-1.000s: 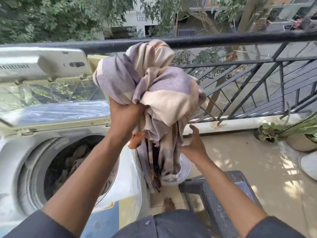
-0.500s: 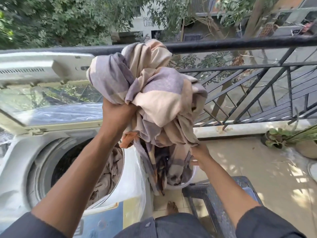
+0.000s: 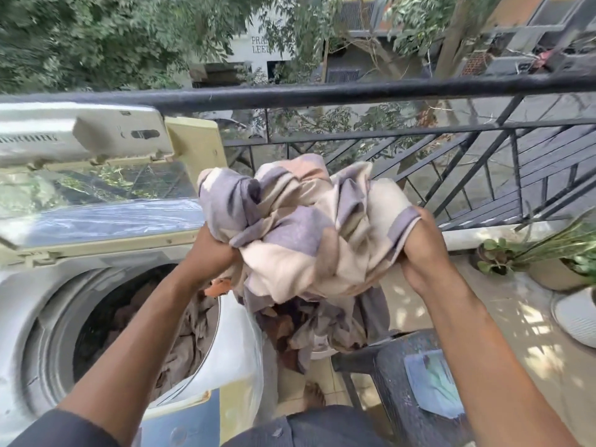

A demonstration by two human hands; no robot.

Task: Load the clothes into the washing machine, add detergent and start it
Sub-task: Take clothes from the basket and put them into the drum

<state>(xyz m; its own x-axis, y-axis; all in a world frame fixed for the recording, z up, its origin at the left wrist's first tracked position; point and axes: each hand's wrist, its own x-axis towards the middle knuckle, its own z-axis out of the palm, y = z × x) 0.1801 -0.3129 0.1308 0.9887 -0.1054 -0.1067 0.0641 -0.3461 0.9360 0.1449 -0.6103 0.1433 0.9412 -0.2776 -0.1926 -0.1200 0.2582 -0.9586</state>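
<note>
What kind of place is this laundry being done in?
Most likely an upper-floor home balcony. A black metal railing runs along its edge with trees and buildings beyond and below, potted plants stand on the tiled floor, and a top-loading washing machine stands in the open air.

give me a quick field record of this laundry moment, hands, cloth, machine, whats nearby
left hand: left hand grips the bundled cloth from below
right hand: right hand grips the bundle's right edge
cloth: purple and cream, held up right of the drum, tail hanging down
washing machine: washing machine lid up, drum open, clothes already inside
nearby: dark plastic chair, potted plant, black railing
</note>
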